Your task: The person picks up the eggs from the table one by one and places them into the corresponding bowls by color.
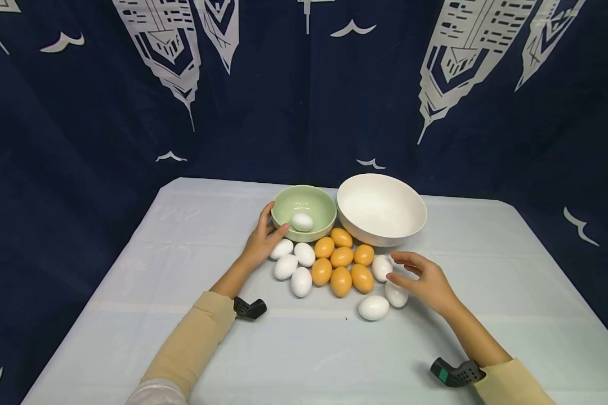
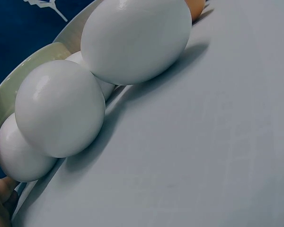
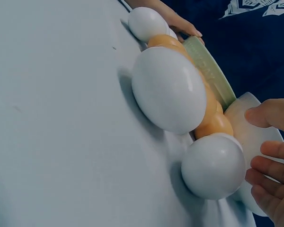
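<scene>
On the left side of the light green bowl (image 1: 326,197), my left hand (image 1: 260,243) holds the wall, with the thumb at the front and the fingers at the outer side. One white egg (image 1: 302,221) lies inside that bowl. My right hand (image 1: 425,281) hovers beside a white egg (image 1: 382,268), thumb and fingers apart; in the right wrist view the hand (image 3: 274,165) holds nothing. Two more white eggs lie close by, one (image 1: 396,294) under the thumb, another (image 1: 373,308) nearer the front. Several orange eggs (image 1: 341,281) cluster in the middle, and several white eggs (image 1: 301,282) sit left of them.
A large white bowl (image 1: 381,205) stands right of the green one, at the back of the table. White cloth (image 1: 304,360) covers the table. Behind it hangs a dark blue curtain (image 1: 304,112) with a white print. Each wrist wears a black device (image 1: 250,309).
</scene>
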A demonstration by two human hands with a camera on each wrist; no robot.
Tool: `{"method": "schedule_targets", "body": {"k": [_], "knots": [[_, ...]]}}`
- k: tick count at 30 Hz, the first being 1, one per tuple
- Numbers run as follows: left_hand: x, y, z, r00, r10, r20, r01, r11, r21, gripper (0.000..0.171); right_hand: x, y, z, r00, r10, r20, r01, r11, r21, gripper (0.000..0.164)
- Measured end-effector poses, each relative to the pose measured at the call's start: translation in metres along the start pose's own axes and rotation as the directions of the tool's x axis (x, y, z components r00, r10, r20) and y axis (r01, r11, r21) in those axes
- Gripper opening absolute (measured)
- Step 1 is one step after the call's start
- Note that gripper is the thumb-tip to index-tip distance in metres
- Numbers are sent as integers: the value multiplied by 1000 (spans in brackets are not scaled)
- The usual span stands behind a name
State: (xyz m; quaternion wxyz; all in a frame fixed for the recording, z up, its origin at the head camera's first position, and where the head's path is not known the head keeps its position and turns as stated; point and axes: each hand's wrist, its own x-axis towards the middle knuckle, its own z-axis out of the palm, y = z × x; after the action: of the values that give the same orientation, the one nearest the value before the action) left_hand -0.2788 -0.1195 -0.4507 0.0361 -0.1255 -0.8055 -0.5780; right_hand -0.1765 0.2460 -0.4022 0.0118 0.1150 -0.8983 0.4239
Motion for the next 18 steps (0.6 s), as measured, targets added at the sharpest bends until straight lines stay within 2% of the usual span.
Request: {"method": "schedule_targets", "body": {"k": [11,18], "knots": [[1,-2,0,1000,-9,-5,9,1000,-6,72,-15,12,3,1000,17,-1,-17,1000,14,51],[1,-2,0,1000,-3,6,3,1000,-13,73,-24,22,7,1000,1,1,-1,993,114,53]]}}
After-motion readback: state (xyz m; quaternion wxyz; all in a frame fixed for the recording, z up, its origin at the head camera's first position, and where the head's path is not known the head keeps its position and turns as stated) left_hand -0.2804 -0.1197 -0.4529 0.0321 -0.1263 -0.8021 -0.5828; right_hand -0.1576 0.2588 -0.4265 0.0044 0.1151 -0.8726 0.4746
